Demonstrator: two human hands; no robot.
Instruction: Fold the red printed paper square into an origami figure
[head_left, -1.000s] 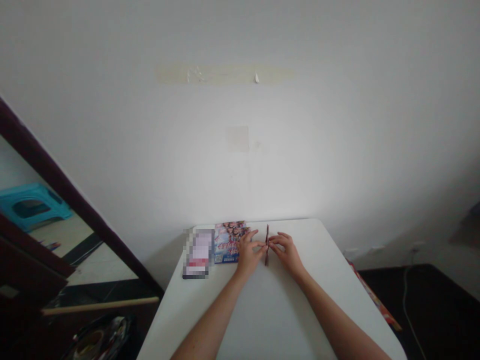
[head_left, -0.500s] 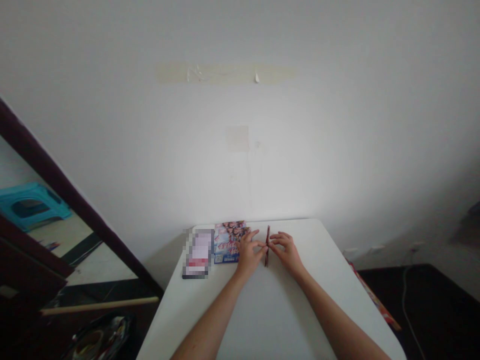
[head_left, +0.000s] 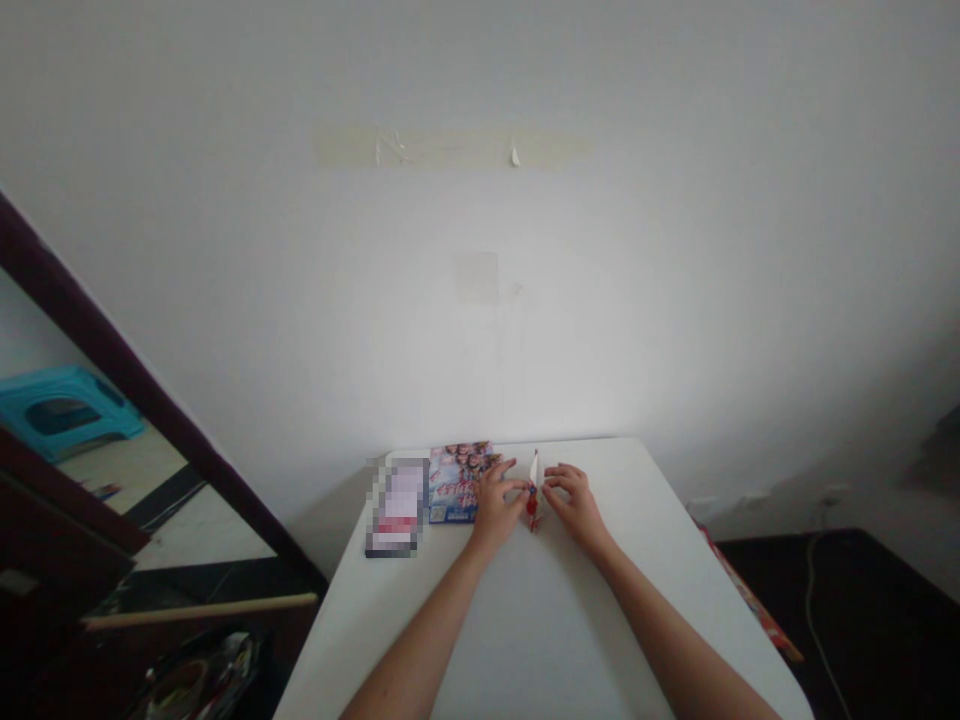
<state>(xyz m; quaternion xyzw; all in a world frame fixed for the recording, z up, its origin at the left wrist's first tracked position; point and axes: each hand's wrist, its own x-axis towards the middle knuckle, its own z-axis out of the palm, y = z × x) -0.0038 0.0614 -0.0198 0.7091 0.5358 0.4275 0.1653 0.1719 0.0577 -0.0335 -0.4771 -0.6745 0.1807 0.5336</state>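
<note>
A folded piece of printed paper [head_left: 533, 505], red and blue outside with white showing, stands between my two hands above the white table. My left hand [head_left: 498, 500] pinches its left side between thumb and index finger, the other fingers raised. On the opposite side, my right hand [head_left: 574, 500] holds the paper's edge in a pinch. The two sides of the paper are spread apart in the middle and come together at the far and near ends. Just left of my left hand, and partly covered by it, lies a colourful printed leaflet [head_left: 453, 487].
A phone [head_left: 397, 507], blurred out, lies at the left of the white table [head_left: 517, 640]. The wall [head_left: 480, 370] rises behind the table's far edge. To the left on the floor are a blue stool [head_left: 75, 400], seen in a mirror, and a black bag [head_left: 217, 670].
The paper was a thin, closed strip seen edge-on. Its sides have now parted, showing red and white faces. My fingers have drawn slightly apart.
</note>
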